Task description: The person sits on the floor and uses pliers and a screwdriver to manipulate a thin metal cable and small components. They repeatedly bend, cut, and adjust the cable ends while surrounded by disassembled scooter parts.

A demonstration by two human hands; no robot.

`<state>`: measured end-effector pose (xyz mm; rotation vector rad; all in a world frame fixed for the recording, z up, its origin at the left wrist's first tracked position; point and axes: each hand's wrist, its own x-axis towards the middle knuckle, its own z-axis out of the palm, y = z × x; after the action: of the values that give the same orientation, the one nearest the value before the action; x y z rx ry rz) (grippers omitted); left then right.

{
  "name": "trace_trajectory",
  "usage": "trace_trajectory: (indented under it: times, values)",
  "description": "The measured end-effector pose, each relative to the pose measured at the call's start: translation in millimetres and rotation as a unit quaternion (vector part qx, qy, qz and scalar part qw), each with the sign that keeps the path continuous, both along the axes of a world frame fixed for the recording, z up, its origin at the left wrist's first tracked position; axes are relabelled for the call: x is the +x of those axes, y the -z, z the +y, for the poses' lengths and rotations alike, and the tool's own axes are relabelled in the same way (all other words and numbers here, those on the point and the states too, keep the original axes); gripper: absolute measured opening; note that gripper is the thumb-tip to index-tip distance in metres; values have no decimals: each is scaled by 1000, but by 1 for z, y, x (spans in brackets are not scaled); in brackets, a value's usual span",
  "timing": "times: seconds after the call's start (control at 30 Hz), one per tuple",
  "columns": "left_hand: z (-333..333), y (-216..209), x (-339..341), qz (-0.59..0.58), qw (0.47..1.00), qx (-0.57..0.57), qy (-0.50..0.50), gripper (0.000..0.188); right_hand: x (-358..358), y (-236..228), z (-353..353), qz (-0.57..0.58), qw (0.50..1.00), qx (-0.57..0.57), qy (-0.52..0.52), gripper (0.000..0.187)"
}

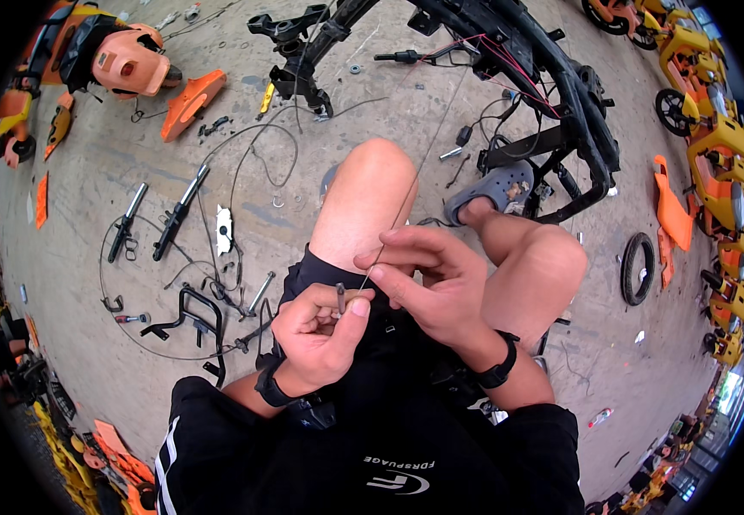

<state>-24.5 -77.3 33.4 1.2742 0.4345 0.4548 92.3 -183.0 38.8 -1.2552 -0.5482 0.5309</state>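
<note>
In front of my lap, my left hand is closed, with a short dark metal pin sticking up between its thumb and fingers. Close beside it on the right, my right hand pinches a thin dark cable between thumb and forefinger; its other fingers are loosely bent. From that pinch the cable runs up past my knee toward a black scooter frame. Its lower end goes down to the left fingertips, where I cannot tell whether it joins the pin.
Fork tubes, a bent black tube bracket and loose cables lie on the concrete floor to the left. Orange body panels are farther off. On the right are a black tyre and a row of yellow scooters.
</note>
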Motion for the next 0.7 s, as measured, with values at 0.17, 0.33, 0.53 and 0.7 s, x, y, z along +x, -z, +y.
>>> trace_trajectory:
  times: [0.17, 0.33, 0.53, 0.7]
  values:
    - [0, 2, -1, -6, 1000, -16, 2, 4, 1, -1, 0, 24, 1000, -10, -13, 37]
    - [0, 3, -1, -1, 1000, -20, 2, 4, -2, 0, 2, 56, 998, -1, 8, 36]
    - [-1, 3, -1, 4, 1000, -8, -1, 5, 3, -1, 1, 49, 998, -32, 36, 38]
    - [-1, 5, -2, 10, 1000, -13, 6, 6, 0, 4, 2, 123, 992, 22, 25, 46]
